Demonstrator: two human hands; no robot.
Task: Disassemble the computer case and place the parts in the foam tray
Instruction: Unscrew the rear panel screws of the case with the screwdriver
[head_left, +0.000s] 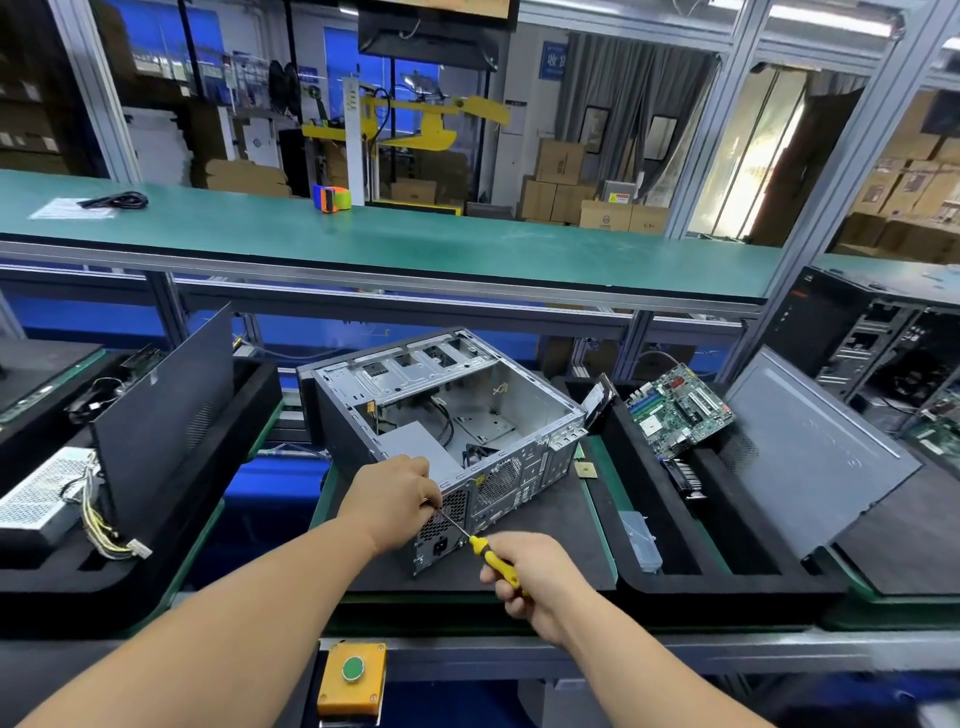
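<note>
Right hand (535, 577) is gripping the yellow-handled screwdriver (491, 558), its shaft slanting up-left to the power supply (441, 525) at the computer case (452, 410) rear; left hand (392, 501), fingers curled, is steadying the tip.

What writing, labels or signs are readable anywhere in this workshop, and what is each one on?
"收" is the one clear character on the blue wall sign; the rest of it is blurred.
Yellow warning label on a grey box: too small to read.
Printing on the cardboard boxes: blurred.
Markings on the motherboard in the foam tray: too small.
Sticker on the computer case rear: unreadable.
Paper sheet on the green shelf: unreadable.
</note>
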